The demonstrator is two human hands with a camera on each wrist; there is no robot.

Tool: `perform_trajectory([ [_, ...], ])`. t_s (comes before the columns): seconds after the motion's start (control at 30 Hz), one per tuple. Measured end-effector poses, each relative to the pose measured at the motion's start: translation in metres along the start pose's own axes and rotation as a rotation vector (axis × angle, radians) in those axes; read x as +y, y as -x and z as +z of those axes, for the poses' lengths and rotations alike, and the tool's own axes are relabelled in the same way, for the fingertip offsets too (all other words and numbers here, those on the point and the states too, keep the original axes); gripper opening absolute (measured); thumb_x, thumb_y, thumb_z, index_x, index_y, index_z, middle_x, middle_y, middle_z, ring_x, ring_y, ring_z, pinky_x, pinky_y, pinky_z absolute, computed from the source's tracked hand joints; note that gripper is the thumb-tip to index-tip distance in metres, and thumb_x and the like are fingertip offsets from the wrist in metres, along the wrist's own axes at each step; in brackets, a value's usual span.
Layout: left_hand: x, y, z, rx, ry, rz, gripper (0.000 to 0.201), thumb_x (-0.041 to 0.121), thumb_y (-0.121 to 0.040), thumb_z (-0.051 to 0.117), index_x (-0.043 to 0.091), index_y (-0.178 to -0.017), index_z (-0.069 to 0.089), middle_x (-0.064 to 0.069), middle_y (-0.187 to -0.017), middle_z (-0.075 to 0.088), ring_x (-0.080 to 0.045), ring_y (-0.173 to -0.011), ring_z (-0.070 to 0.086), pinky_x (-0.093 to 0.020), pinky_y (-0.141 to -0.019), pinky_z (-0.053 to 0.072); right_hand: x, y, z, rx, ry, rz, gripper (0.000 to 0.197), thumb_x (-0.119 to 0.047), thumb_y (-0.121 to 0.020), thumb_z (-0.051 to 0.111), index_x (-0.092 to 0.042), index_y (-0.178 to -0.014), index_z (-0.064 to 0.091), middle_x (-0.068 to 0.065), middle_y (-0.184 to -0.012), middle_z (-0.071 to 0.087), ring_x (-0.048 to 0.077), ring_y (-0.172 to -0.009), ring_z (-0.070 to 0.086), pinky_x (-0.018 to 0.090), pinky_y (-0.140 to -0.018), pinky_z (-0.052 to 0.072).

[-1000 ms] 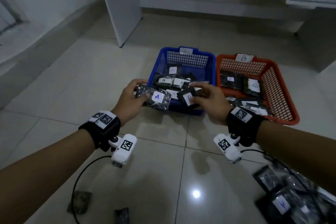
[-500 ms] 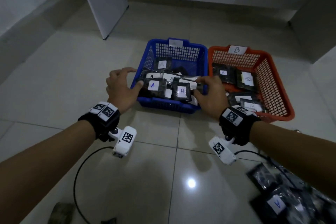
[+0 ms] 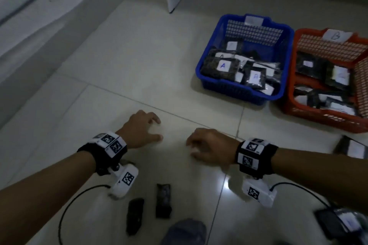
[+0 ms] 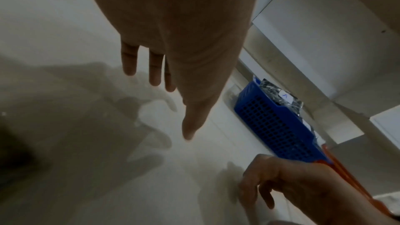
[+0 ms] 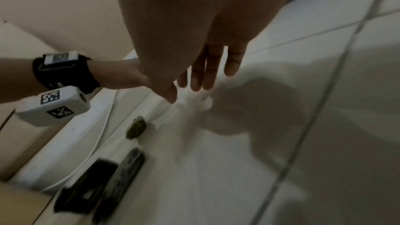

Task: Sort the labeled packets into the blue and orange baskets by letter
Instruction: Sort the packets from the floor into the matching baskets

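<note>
Many packets are sorted into the blue basket [image 3: 207, 73] and orange basket [image 3: 288, 93], while loose packets [image 3: 163, 201] behind the empty, relaxed fingers [image 3: 154, 120] are left.

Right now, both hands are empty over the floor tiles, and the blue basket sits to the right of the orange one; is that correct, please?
Not quite: the blue basket sits to the left of the orange basket, as the head view shows. The rest holds: the left hand and right hand are empty over the floor tiles.

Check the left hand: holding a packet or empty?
Empty. The left hand hangs over bare floor with straight fingers, nothing between them.
</note>
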State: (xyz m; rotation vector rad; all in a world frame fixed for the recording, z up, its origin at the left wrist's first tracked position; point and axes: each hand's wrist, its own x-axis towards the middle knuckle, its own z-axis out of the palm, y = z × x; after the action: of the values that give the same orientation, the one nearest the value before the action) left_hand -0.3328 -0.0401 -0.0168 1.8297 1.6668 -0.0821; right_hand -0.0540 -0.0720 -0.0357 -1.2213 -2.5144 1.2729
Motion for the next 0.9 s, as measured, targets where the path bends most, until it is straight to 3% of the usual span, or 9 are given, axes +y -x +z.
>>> perform_trajectory([
  [0.13, -0.038, 0.038, 0.010, -0.167, -0.127, -0.108, 0.067, 0.056, -0.062, 0.087, 0.039, -0.117, 0.054, 0.001, -0.113, 0.043, -0.021, -0.105, 0.046, -0.039, -0.092, 0.049, -0.028, -0.018, 0.045, -0.158, 0.283, -0.095, 0.059, -0.064, -0.082, 0.066, -0.032, -0.131, 0.058, -0.007, -0.121, 0.058, 0.018, -0.109, 0.054, 0.036, -0.091, 0.043],
  [0.27, -0.059, 0.066, 0.017, -0.188, -0.039, -0.140, 0.068, 0.043, -0.062, 0.092, 0.035, -0.118, 0.053, 0.001, -0.112, 0.041, -0.022, -0.102, 0.049, -0.037, -0.087, 0.052, -0.050, -0.025, 0.078, -0.217, 0.394, -0.243, 0.083, -0.072, -0.074, 0.068, -0.038, -0.145, 0.043, -0.002, -0.130, 0.048, 0.022, -0.113, 0.045, 0.039, -0.090, 0.034],
  [0.33, -0.064, 0.075, 0.020, -0.185, -0.063, -0.113, 0.064, 0.038, -0.065, 0.091, 0.032, -0.118, 0.055, 0.000, -0.111, 0.043, -0.021, -0.099, 0.050, -0.031, -0.082, 0.048, -0.056, -0.027, 0.085, -0.280, 0.475, -0.320, 0.076, -0.064, -0.078, 0.069, -0.040, -0.146, 0.041, 0.001, -0.131, 0.043, 0.025, -0.111, 0.041, 0.040, -0.087, 0.032],
  [0.4, -0.066, 0.081, 0.022, -0.171, -0.046, -0.101, 0.056, 0.035, -0.067, 0.090, 0.030, -0.113, 0.059, 0.001, -0.110, 0.049, -0.019, -0.096, 0.052, -0.027, -0.079, 0.046, -0.059, -0.028, 0.087, -0.322, 0.494, -0.346, 0.060, -0.053, -0.081, 0.071, -0.036, -0.136, 0.053, 0.002, -0.130, 0.043, 0.028, -0.111, 0.042, 0.040, -0.086, 0.033],
  [0.53, -0.063, 0.085, 0.014, -0.120, 0.128, -0.072, 0.035, 0.029, -0.070, 0.082, 0.029, -0.101, 0.067, 0.006, -0.099, 0.065, -0.010, -0.084, 0.061, -0.033, -0.081, 0.055, -0.057, -0.033, 0.075, -0.352, 0.281, -0.257, 0.051, -0.043, -0.085, 0.075, -0.021, -0.128, 0.060, 0.004, -0.126, 0.054, 0.026, -0.108, 0.053, 0.041, -0.090, 0.047],
  [0.63, -0.054, 0.082, 0.006, -0.124, 0.338, -0.046, 0.024, 0.027, -0.071, 0.070, 0.025, -0.095, 0.071, 0.000, -0.091, 0.070, -0.010, -0.074, 0.068, -0.036, -0.075, 0.059, -0.055, -0.033, 0.052, -0.339, 0.107, -0.109, 0.047, -0.044, -0.093, 0.065, -0.017, -0.132, 0.061, 0.004, -0.128, 0.059, 0.020, -0.112, 0.058, 0.038, -0.097, 0.049],
  [0.77, -0.034, 0.078, 0.004, -0.114, 0.652, -0.117, 0.018, 0.005, -0.087, 0.062, 0.008, -0.100, 0.074, -0.017, -0.090, 0.072, -0.029, -0.082, 0.070, -0.039, -0.076, 0.059, -0.045, -0.030, 0.028, -0.122, -0.160, 0.044, 0.027, -0.033, -0.101, 0.056, -0.014, -0.111, 0.072, -0.001, -0.102, 0.069, 0.011, -0.087, 0.063, 0.031, -0.079, 0.051],
  [0.83, -0.023, 0.077, 0.005, -0.113, 0.797, -0.173, 0.026, -0.006, -0.088, 0.050, -0.001, -0.101, 0.072, -0.024, -0.095, 0.071, -0.030, -0.084, 0.069, -0.037, -0.076, 0.059, -0.039, -0.030, 0.020, -0.009, -0.288, 0.109, 0.021, -0.023, -0.100, 0.058, -0.009, -0.108, 0.071, -0.007, -0.086, 0.066, -0.004, -0.072, 0.059, 0.023, -0.072, 0.047],
  [0.9, -0.014, 0.074, 0.004, -0.120, 0.918, -0.203, 0.032, -0.008, -0.084, 0.044, -0.005, -0.104, 0.069, -0.027, -0.103, 0.070, -0.033, -0.092, 0.069, -0.037, -0.077, 0.058, -0.038, -0.027, 0.011, 0.033, -0.371, 0.153, 0.020, -0.018, -0.100, 0.058, -0.005, -0.111, 0.069, -0.008, -0.082, 0.065, -0.008, -0.064, 0.057, 0.016, -0.066, 0.045],
])
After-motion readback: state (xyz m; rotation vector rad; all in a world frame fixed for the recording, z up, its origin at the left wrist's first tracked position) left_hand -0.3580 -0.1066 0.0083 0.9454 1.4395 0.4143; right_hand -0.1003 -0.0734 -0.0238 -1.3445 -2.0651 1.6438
